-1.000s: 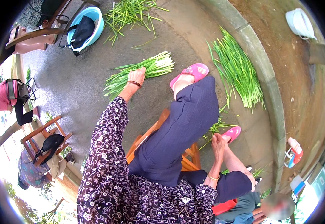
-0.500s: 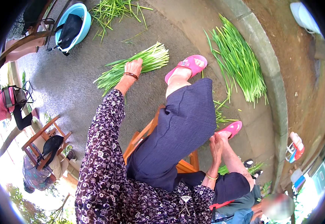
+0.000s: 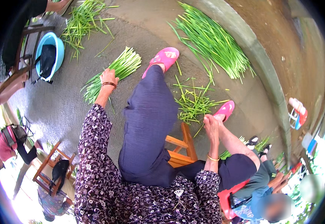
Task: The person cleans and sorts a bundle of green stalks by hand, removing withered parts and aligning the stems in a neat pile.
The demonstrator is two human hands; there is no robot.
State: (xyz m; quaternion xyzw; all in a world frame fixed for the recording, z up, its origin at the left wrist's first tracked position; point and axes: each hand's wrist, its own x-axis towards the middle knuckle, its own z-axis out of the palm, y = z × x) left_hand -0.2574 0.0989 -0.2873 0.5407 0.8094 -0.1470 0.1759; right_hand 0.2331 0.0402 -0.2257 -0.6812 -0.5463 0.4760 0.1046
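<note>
My left hand grips a bundle of long green leafy stalks with pale ends, lying on the pavement left of my pink-sandalled left foot. My right hand, fingers closed, is beside my right shin, near the other pink sandal; what it holds, if anything, is too small to make out. Loose cut stalks lie scattered between my feet. A larger heap of stalks lies at upper right. I sit on a wooden chair, largely hidden by my legs.
A blue basin with a black bag stands at upper left beside wooden furniture. Another stalk pile lies above it. A concrete kerb curves along the right. Other people are at left and lower right, with a wooden chair at lower left.
The view has shifted. My left leg has swung left, revealing more loose cuttings between my feet. My left hand and its bundle now appear further left; my right hand is higher in view.
</note>
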